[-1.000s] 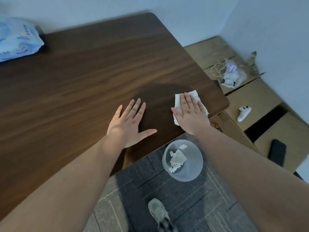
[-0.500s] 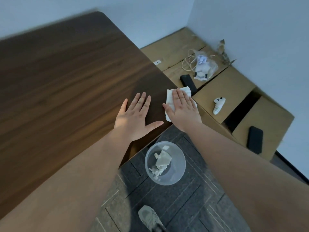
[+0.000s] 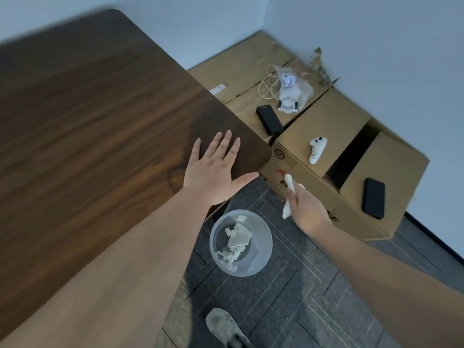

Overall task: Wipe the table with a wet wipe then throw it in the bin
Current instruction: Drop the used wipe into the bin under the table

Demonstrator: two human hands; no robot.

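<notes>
The wet wipe (image 3: pixel 288 194), bunched into a long twist, sits right of centre in the frame, off the table (image 3: pixel 100 121) and in the air over the dark carpet, pinched in the right hand (image 3: pixel 305 209), whose fingers are curled closed around its middle so that an end sticks out above and below. The bin (image 3: pixel 240 243), a clear round tub with crumpled wipes already inside, stands lower and to the left of that hand, just below the table's rounded corner. The likeliest slip, as I judge it, is a release from here: the hand does not look to be over the opening, so the wipe could land on the carpet or catch the rim. A damp wipe may also cling to the fingers and drop late. The left hand (image 3: pixel 213 172) lies flat and spread on the table corner, holding nothing, thumb over the edge.
</notes>
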